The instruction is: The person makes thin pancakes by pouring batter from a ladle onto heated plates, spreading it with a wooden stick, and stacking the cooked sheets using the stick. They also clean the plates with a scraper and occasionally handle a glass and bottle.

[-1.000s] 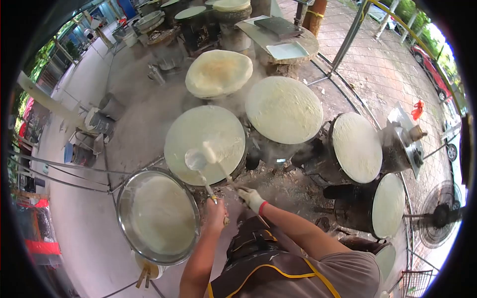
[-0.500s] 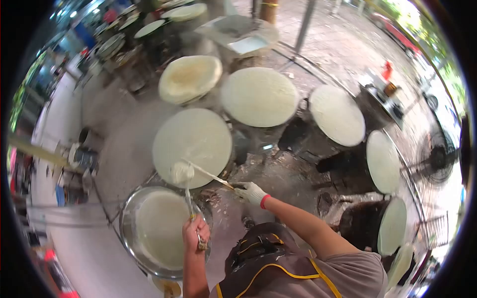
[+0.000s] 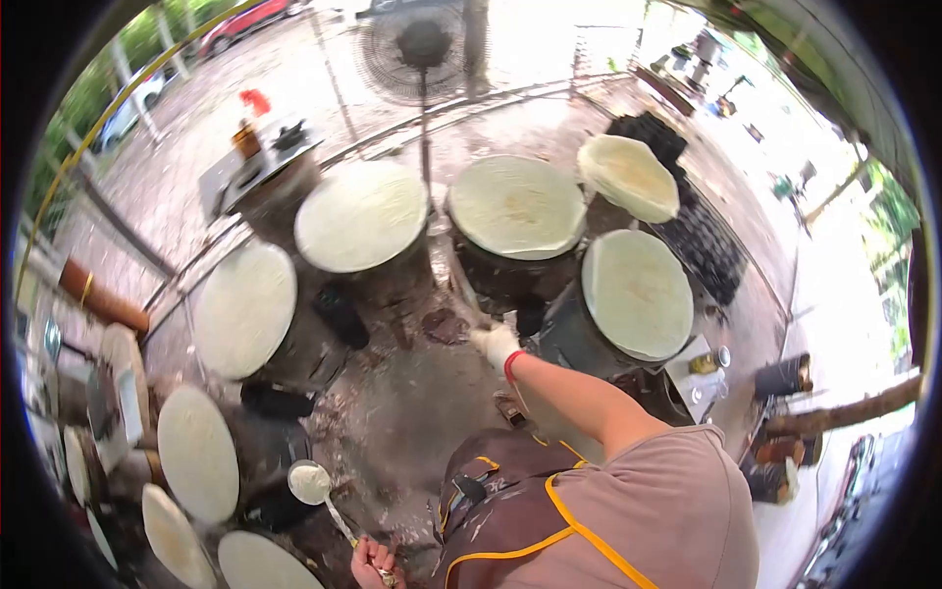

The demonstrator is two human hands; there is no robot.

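The left hand (image 3: pixel 371 564) grips a ladle (image 3: pixel 312 484) of batter low down, while the gloved right hand (image 3: pixel 494 344) clutches a thin stick near steaming round griddles (image 3: pixel 515 206) outdoors.

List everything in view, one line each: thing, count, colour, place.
Round steaming drums topped with pale sheets: about nine in view, cream on dark bases, in an arc around the person.
Ladle: one, metal, holding white batter, lower left.
Thin stick: one, pale, blurred, above the gloved hand.
Standing fan: one, dark, top centre.
Small table with bottles: one, grey, upper left.
Cars: one red and one white, far top left.
Ground: grey, messy, centre.
Apron: one, brown with yellow trim, bottom centre.
Left hand: bare, gripping the ladle's handle, bottom edge.
Right hand: white glove with red cuff, centre, on the stick.
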